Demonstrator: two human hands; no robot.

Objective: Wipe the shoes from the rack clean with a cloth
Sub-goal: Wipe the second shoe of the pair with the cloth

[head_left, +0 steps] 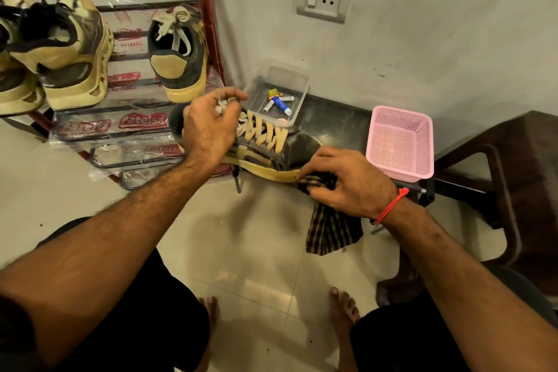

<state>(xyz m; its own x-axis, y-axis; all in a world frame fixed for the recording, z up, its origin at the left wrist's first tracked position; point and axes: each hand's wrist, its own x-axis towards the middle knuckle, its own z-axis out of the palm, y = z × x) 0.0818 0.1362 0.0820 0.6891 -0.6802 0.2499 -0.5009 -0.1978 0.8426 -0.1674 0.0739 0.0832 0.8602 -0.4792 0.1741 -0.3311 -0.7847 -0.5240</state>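
My left hand (pixel 208 127) pinches the laces of the dark leather sneaker with yellow laces (pixel 271 148), steadying it on the low black tabletop (pixel 338 118). My right hand (pixel 347 181) grips the dark striped cloth (pixel 329 226) against the toe's sole edge. Mid-wipe; next I should probably rub along the sole.

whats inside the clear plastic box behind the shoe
In the clear plastic box: a blue-and-white tube, a small white battery-like cylinder, another white cylinder and a yellow-green cap. The dark shoe with yellow laces covers its near corner.
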